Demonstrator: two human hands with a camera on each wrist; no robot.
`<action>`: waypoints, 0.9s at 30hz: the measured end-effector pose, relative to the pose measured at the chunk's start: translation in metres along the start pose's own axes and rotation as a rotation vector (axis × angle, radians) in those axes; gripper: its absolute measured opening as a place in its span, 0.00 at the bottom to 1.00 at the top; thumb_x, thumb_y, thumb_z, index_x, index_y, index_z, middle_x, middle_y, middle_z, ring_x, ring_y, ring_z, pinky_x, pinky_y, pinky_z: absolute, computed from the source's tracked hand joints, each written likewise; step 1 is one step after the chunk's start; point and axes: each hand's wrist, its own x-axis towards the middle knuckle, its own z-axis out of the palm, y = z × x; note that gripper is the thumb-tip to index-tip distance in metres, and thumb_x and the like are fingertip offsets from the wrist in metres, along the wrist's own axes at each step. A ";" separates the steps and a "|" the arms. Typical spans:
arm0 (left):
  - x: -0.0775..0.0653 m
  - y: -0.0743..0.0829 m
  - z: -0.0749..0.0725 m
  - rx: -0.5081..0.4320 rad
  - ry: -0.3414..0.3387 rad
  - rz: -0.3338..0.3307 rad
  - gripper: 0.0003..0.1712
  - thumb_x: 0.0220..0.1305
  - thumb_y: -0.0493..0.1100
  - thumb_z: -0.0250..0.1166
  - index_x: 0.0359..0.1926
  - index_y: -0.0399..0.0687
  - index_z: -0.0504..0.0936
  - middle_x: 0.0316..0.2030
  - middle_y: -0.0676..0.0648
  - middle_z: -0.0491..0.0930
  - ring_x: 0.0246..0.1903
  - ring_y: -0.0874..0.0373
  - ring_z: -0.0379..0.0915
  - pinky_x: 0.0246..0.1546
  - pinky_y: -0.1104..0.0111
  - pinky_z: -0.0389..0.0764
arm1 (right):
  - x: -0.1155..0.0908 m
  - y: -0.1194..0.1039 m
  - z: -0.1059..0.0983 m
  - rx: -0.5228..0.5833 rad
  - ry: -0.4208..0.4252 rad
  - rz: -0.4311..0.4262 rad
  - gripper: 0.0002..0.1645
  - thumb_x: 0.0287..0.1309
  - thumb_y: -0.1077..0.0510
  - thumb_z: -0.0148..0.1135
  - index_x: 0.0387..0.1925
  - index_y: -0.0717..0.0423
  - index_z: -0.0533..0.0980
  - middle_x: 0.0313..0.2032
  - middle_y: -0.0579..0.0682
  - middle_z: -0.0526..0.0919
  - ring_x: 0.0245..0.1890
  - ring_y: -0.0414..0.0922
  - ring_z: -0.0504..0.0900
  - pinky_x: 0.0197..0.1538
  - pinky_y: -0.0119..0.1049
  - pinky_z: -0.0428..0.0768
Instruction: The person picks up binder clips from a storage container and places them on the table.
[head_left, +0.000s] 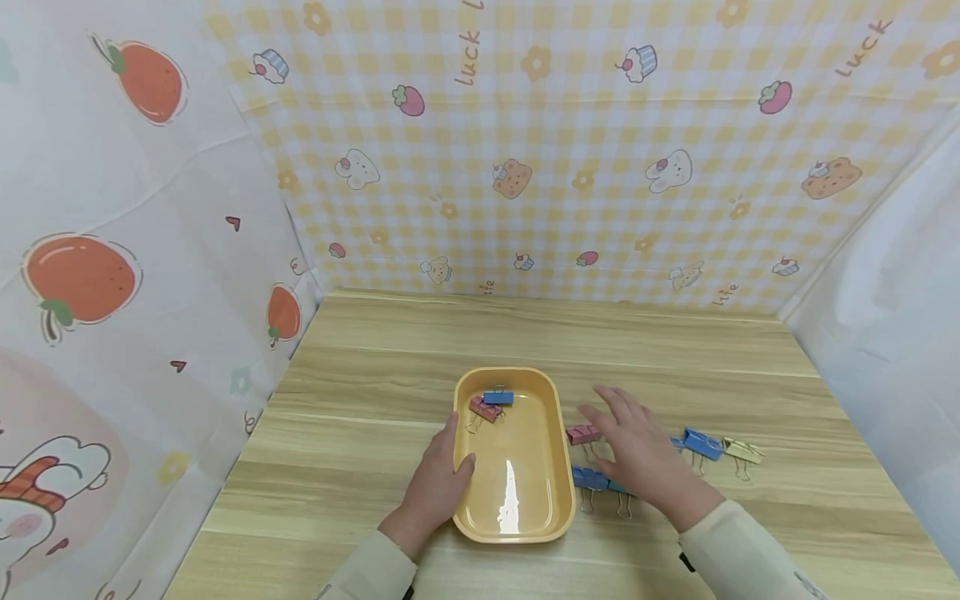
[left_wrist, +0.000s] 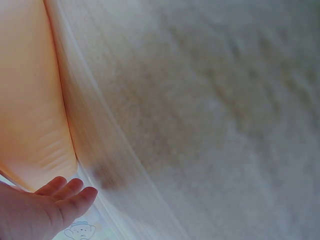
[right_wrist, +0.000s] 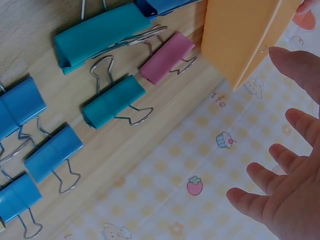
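A yellow plastic tray (head_left: 480,479) stands on the table, with a blue binder clip (head_left: 498,398) and a pink binder clip (head_left: 486,409) near its far left corner. My left hand (head_left: 431,492) holds the tray's left side, thumb over the rim and fingers along the outer wall. To the right of the tray, my right hand (head_left: 641,458) hovers over the loose clips with its fingers spread, holding nothing. Beneath and around it lie a pink clip (head_left: 583,433), a blue clip (head_left: 590,477), and teal clips (right_wrist: 114,101), partly hidden by the hand in the head view.
Farther right on the table are a larger blue clip (head_left: 702,443) and a yellow clip (head_left: 742,450). A checked cloth (head_left: 570,225) hangs along the table's back edge. Another printed cloth (head_left: 172,275) closes off the left side, and a white one (head_left: 892,275) the right.
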 end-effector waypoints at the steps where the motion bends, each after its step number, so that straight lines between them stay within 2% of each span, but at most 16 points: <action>1: 0.000 0.000 0.000 -0.001 0.000 -0.002 0.39 0.63 0.47 0.54 0.69 0.45 0.45 0.62 0.37 0.58 0.62 0.44 0.54 0.60 0.53 0.59 | 0.001 -0.001 0.000 -0.001 -0.001 -0.002 0.44 0.36 0.51 0.73 0.59 0.50 0.66 0.64 0.57 0.57 0.62 0.57 0.55 0.55 0.61 0.62; 12: 0.000 0.002 -0.002 0.000 -0.003 -0.002 0.39 0.63 0.47 0.53 0.69 0.44 0.45 0.62 0.37 0.58 0.62 0.44 0.53 0.60 0.53 0.58 | 0.013 -0.009 0.004 0.024 0.007 -0.037 0.42 0.37 0.51 0.72 0.59 0.49 0.66 0.62 0.55 0.60 0.62 0.55 0.56 0.55 0.62 0.62; 20: 0.000 0.000 0.000 0.007 -0.008 -0.015 0.39 0.63 0.48 0.53 0.69 0.46 0.45 0.63 0.37 0.57 0.62 0.44 0.54 0.60 0.52 0.59 | 0.023 -0.014 0.008 0.009 0.041 -0.086 0.39 0.38 0.52 0.70 0.57 0.48 0.67 0.60 0.55 0.63 0.61 0.54 0.59 0.55 0.58 0.65; 27: 0.000 0.002 -0.001 -0.001 -0.007 -0.015 0.39 0.63 0.47 0.53 0.69 0.46 0.45 0.63 0.37 0.57 0.62 0.44 0.53 0.60 0.53 0.59 | 0.031 -0.023 0.006 0.012 -0.023 -0.088 0.41 0.40 0.53 0.70 0.60 0.47 0.65 0.62 0.53 0.61 0.62 0.53 0.57 0.56 0.56 0.64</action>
